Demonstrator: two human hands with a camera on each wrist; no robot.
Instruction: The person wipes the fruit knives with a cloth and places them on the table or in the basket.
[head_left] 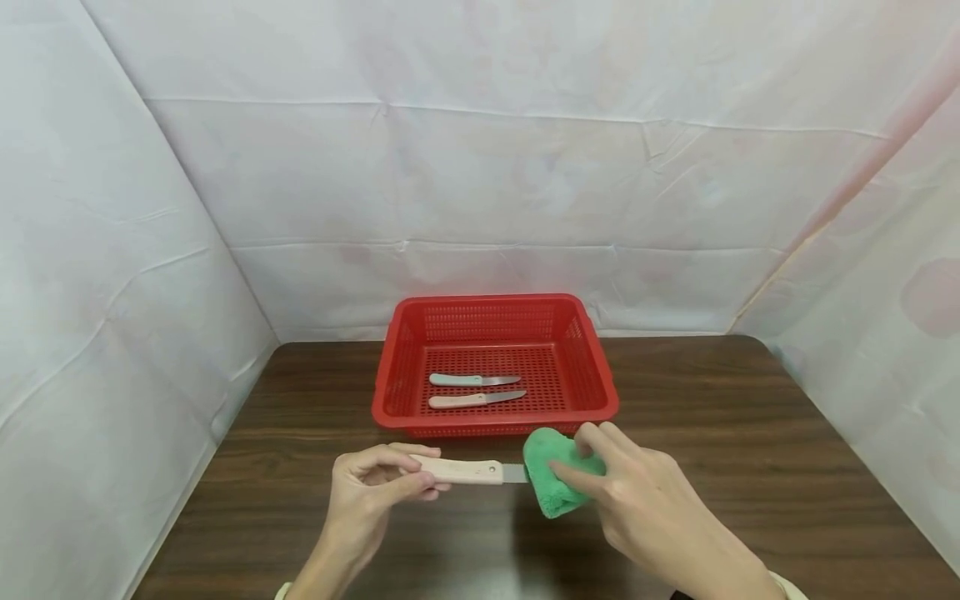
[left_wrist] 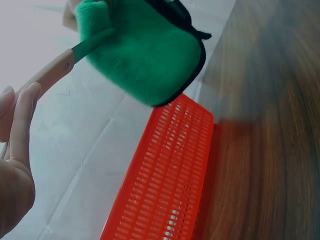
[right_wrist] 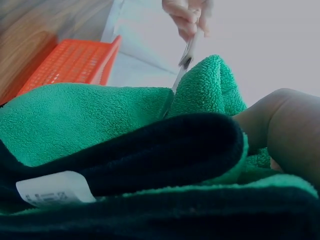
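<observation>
My left hand grips the pale pink handle of a knife, held level above the table in front of the basket. Its blade points right and runs into the folds of a green cloth, so most of the blade is hidden. The cloth is pinched around the blade by my right hand. In the left wrist view the fluffy cloth with a dark edge hangs over the blade. A white label shows on the cloth's dark trim in the right wrist view.
A red perforated basket stands just beyond my hands on the dark wooden table. Inside lie a knife with a pale bluish handle and one with a pinkish handle. White sheets hang behind and at both sides.
</observation>
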